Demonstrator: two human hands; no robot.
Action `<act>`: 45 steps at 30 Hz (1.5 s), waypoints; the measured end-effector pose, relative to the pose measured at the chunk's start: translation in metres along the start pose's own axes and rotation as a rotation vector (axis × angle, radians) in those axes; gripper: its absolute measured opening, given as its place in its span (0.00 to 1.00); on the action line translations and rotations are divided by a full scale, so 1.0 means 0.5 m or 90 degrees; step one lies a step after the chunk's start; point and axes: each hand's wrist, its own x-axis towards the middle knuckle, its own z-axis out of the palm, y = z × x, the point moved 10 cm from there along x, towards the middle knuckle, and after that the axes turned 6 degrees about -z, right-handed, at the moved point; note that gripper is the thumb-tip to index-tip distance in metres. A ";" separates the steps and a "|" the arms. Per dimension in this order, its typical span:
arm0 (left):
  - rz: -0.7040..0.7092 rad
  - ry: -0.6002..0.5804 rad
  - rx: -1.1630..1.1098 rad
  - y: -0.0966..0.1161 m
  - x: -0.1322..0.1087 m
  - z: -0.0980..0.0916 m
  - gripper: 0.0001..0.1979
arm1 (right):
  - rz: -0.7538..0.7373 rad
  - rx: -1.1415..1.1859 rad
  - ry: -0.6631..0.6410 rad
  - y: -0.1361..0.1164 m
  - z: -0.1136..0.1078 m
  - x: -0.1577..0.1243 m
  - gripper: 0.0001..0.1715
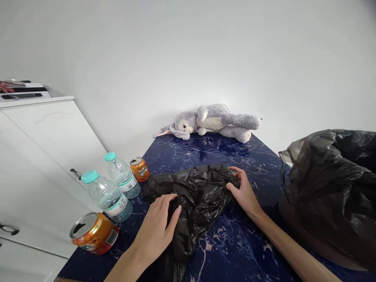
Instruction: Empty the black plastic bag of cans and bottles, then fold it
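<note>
A crumpled black plastic garbage bag (202,188) lies spread over the blue marble-patterned table (241,250). My left hand (158,223) is on the bag's left part, its thumb and index finger curled close together with black plastic between them. At the bag's upper right edge, my right hand (242,190) grips the plastic between thumb and fingers. Part of the bag hangs down toward me beside my left wrist.
On the left stand two orange soda cans, the near one (95,233) and the far one (140,169), and two clear water bottles (108,196) (122,174). A grey plush rabbit (211,119) lies against the wall. A bin lined with black plastic (329,188) stands right; a white cabinet (44,168) left.
</note>
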 end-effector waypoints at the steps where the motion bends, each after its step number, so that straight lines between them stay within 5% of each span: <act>1: -0.020 -0.034 -0.031 0.004 -0.008 0.006 0.20 | -0.005 -0.008 -0.017 0.000 0.006 -0.001 0.36; 10: -0.136 -0.149 -0.306 0.039 -0.053 -0.009 0.24 | -0.113 -0.074 -0.055 -0.028 0.029 -0.011 0.39; 17: 0.065 -0.288 -0.062 0.128 -0.094 0.011 0.16 | -0.251 -0.161 0.056 -0.125 -0.013 -0.026 0.33; 21: 0.101 -0.207 0.126 0.144 -0.082 0.006 0.17 | -0.335 -0.229 0.042 -0.170 -0.004 -0.043 0.25; 25: 0.124 -0.106 0.145 0.157 -0.042 -0.004 0.19 | -0.386 -0.239 -0.116 -0.171 0.055 -0.056 0.20; 29: 0.108 -0.157 0.143 0.092 -0.017 0.049 0.27 | -0.363 -0.294 -0.239 -0.125 0.096 -0.060 0.27; 32: 0.061 -0.224 0.158 0.001 -0.005 0.085 0.42 | -0.277 -0.399 -0.340 -0.057 0.113 -0.057 0.49; 35: 0.004 -0.279 0.178 -0.072 0.006 0.088 0.55 | -0.210 -0.473 -0.382 -0.012 0.109 -0.053 0.63; 37: -0.024 -0.274 0.203 -0.084 0.016 0.070 0.60 | -0.201 -0.495 -0.367 -0.008 0.103 -0.046 0.65; 41: 0.018 -0.204 0.172 -0.001 0.039 0.035 0.47 | -0.278 -0.468 -0.221 -0.065 0.078 -0.028 0.48; 45: 0.118 -0.164 0.104 0.097 0.074 0.066 0.33 | -0.372 -0.366 -0.116 -0.128 0.057 -0.032 0.32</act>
